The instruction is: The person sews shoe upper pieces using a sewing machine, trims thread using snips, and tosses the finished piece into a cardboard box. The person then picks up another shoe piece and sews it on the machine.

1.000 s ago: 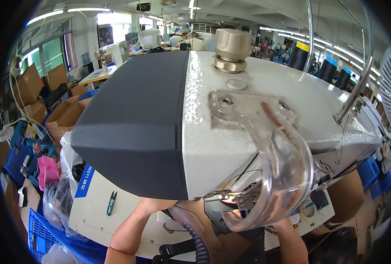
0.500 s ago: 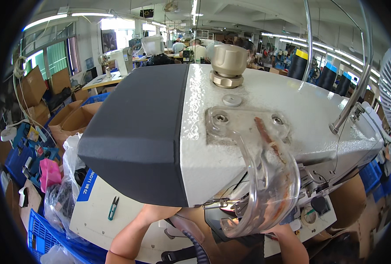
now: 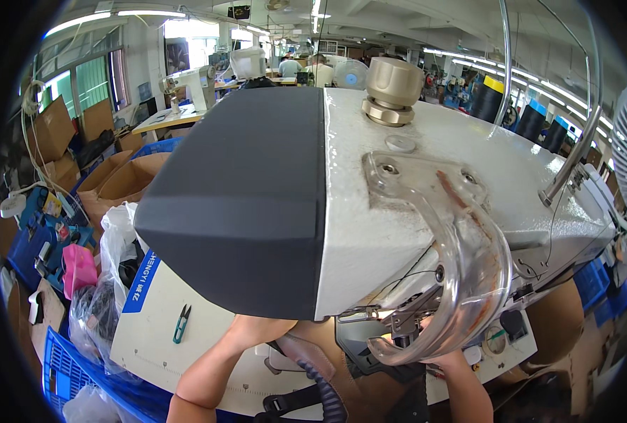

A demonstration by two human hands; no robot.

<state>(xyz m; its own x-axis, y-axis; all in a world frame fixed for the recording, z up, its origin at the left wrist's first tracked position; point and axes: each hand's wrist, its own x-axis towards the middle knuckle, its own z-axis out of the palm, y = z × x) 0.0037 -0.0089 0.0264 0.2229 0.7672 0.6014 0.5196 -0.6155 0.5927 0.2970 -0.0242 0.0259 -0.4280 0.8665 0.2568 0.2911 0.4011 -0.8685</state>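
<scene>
Left hand [image 3: 260, 331] — seemingly on brown workpiece [image 3: 313, 352], sewing machine [image 3: 370, 233]

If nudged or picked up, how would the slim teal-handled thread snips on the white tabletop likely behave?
The snips probably feel light, being small and slim. Lying flat on the smooth-looking tabletop, they'd likely slide or swivel rather than roll. Their straight, narrow form suggests stiffness.

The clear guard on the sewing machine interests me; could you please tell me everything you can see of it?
The guard is a curved, see-through band that looks like plastic, marked by a reddish-brown streak. Its flat upper end sits against the white top of the sewing machine, with two screws through it. It arcs downward, its lower end curling left.
</scene>
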